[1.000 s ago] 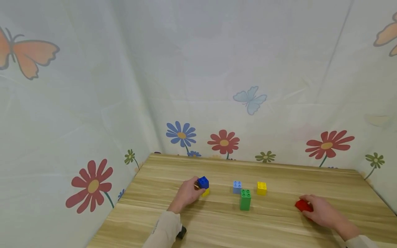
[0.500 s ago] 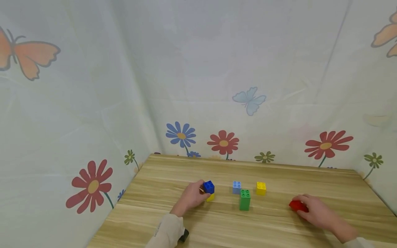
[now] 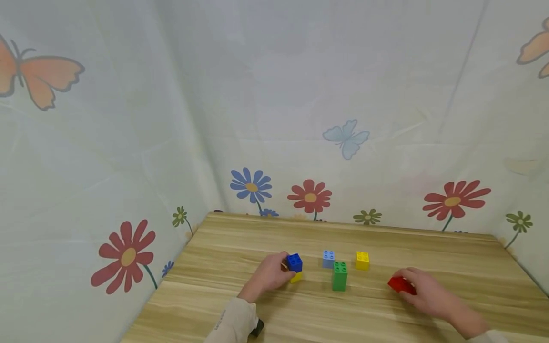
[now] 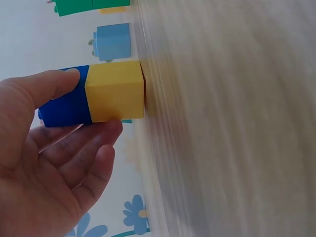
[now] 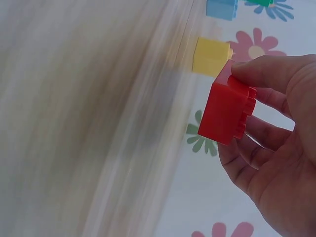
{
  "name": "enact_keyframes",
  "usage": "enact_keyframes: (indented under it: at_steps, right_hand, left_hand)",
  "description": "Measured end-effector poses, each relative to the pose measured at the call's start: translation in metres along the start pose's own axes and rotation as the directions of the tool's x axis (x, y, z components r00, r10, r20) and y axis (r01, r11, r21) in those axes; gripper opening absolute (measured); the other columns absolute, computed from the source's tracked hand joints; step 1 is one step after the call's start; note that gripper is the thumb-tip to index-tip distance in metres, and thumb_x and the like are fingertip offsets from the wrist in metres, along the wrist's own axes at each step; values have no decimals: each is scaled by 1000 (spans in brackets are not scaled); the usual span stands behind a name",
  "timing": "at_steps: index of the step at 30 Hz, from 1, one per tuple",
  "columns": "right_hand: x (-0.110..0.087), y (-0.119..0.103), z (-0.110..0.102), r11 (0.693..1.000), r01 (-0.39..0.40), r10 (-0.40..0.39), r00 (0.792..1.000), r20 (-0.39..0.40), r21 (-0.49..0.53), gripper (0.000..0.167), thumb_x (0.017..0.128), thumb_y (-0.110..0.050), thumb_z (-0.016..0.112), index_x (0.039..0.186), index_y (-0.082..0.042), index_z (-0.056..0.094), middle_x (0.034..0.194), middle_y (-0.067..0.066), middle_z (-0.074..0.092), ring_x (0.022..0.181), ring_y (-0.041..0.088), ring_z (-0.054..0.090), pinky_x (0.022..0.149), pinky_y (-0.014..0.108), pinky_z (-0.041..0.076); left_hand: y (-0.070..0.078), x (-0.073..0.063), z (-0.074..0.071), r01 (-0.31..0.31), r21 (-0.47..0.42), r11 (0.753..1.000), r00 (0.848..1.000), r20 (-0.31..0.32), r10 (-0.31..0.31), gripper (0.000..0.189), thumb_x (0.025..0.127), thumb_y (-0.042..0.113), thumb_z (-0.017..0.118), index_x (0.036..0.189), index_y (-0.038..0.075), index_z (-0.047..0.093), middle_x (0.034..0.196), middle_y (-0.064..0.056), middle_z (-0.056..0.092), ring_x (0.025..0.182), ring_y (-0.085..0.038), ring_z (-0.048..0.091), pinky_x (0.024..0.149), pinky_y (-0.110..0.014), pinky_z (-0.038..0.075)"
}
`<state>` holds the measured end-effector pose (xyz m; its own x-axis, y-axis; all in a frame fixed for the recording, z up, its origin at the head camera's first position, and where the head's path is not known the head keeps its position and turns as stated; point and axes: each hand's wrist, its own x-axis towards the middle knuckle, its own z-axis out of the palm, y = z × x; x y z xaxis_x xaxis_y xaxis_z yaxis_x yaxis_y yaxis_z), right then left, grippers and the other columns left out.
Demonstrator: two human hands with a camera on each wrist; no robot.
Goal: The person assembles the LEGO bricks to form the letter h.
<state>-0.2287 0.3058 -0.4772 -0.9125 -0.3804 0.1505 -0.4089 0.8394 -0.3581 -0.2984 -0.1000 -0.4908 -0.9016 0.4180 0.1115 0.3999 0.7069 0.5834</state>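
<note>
My left hand (image 3: 271, 272) pinches a dark blue toy brick (image 3: 294, 263) between thumb and fingers. Beneath that brick a yellow brick (image 4: 116, 93) is joined to it, its bottom close to the tabletop in the left wrist view. On the right, my right hand (image 3: 424, 291) grips a red toy brick (image 5: 224, 109) by its sides, studs toward the palm in the right wrist view. Between the hands stand a tall green stack (image 3: 339, 276), a light blue brick (image 3: 328, 258) behind it and another yellow brick (image 3: 362, 260) to its right.
The wood-grain table (image 3: 240, 233) runs back to a pale curtain (image 3: 274, 95) printed with flowers and butterflies. A small dark object (image 3: 257, 328) shows beside the left sleeve (image 3: 233, 321), partly covered by it.
My left hand has moved right and slightly nearer with the blue and yellow bricks. My right hand has moved left with the red brick. The bricks between them stayed put.
</note>
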Motion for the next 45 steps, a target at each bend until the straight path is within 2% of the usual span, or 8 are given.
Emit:
enact_keyframes:
  at_steps: [9, 18, 31, 37, 45]
  right_hand:
    - [2, -18, 2, 995, 92, -93, 995, -33, -28, 29, 79, -14, 76, 105, -14, 63, 99, -4, 59, 82, 12, 54, 67, 31, 50]
    - [6, -40, -1, 999, 45, -45, 999, 16, -6, 33, 78, -14, 76, 109, -16, 64, 104, -3, 59, 88, 17, 53, 72, 37, 52]
    - [13, -61, -1, 995, 98, -98, 995, 19, 14, 34, 80, -15, 76, 111, -19, 62, 109, -1, 58, 93, 18, 54, 74, 40, 52]
    - [18, -69, 2, 996, 84, -84, 996, 33, 13, 35, 80, -16, 76, 112, -20, 62, 110, -2, 58, 92, 16, 53, 77, 39, 52]
    - [26, -82, 6, 993, 120, -120, 992, 40, 7, 36, 81, -17, 75, 115, -19, 62, 114, -1, 56, 96, 17, 53, 79, 41, 51]
  left_hand:
    - [4, -1, 3, -26, -28, 999, 999, 38, 27, 26, 85, 25, 72, 103, 12, 60, 94, 0, 65, 80, -9, 60, 70, -26, 50]
    - [9, -2, 4, -34, -32, 999, 996, 85, 37, 24, 84, 26, 72, 100, 14, 59, 93, 0, 66, 80, -7, 60, 70, -25, 50]
    - [13, -3, 6, -29, -35, 999, 995, 97, 33, 24, 84, 27, 72, 99, 15, 58, 93, 3, 64, 81, -7, 58, 72, -26, 50]
    - [14, -3, 7, -33, -25, 999, 994, 105, 35, 24, 85, 28, 72, 100, 15, 57, 92, 3, 64, 80, -6, 58, 72, -25, 50]
    - [17, -4, 8, -67, -49, 997, 991, 113, 72, 25, 85, 26, 71, 103, 14, 59, 92, 5, 64, 81, -5, 58, 73, -25, 50]
